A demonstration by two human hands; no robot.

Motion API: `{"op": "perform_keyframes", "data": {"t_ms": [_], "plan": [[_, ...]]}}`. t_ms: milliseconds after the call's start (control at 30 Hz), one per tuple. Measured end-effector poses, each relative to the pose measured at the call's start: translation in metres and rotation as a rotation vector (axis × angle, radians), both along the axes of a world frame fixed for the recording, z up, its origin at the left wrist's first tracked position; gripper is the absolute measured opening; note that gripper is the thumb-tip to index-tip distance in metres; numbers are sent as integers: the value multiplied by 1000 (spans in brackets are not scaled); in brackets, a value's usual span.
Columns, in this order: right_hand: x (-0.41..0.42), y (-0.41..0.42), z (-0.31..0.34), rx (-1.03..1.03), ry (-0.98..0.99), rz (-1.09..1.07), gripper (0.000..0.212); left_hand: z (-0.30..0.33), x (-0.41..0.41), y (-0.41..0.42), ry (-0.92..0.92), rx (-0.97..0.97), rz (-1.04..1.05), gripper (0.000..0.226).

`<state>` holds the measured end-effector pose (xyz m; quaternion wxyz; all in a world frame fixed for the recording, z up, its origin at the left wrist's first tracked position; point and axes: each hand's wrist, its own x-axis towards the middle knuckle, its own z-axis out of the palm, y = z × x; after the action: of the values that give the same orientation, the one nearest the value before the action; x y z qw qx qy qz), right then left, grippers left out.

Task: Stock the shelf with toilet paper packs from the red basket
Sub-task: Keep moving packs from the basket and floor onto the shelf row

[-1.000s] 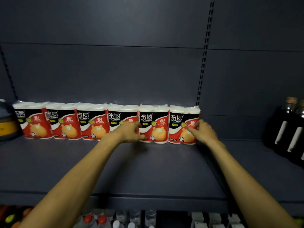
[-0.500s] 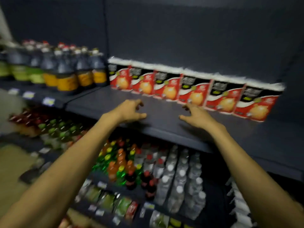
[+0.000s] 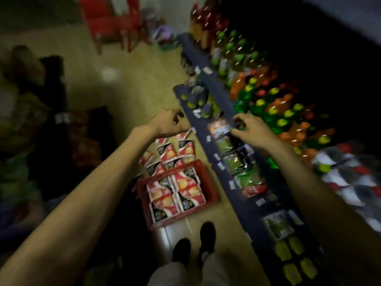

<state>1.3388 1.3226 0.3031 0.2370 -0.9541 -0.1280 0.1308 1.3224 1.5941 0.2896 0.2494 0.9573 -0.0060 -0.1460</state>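
Observation:
The red basket [image 3: 210, 188] stands on the floor below me, holding several red, black and white toilet paper packs [image 3: 176, 193]. More of the same packs [image 3: 171, 151] lie on the floor just beyond it. My left hand [image 3: 167, 123] hovers above those loose packs with fingers apart and nothing in it. My right hand [image 3: 250, 131] hangs over the low shelf edge to the right, fingers loosely curled and empty. The view is blurred. The shelf with the stocked row is out of view.
A low dark shelf edge [image 3: 218, 93] runs diagonally on the right, with coloured drink bottles [image 3: 268, 104] and green packets [image 3: 235, 162] behind it. Red stools [image 3: 111, 25] stand far back. Dark bags [image 3: 51, 120] line the left. My shoes [image 3: 193, 244] are near the basket.
Both hands left the row of packs on the upper shelf and dropped low. My view swung left and down from the shelf to the floor and the red basket.

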Motion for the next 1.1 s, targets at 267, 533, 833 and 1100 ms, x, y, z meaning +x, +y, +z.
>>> {"op": "perform_keyframes", "data": {"t_ms": [267,533,833,1100], "plan": [[23,55,-256,-41,388,162,33,-236,-74,70,409,-33,343,57],[11,80,-469,-105,520,219,33,-438,-120,82,610,-82,401,69],[-13,80,-616,-116,503,173,39,-599,-145,81,665,-107,615,76],[-31,63,-653,-108,445,130,33,-662,-187,53,716,-89,1039,78]]}}
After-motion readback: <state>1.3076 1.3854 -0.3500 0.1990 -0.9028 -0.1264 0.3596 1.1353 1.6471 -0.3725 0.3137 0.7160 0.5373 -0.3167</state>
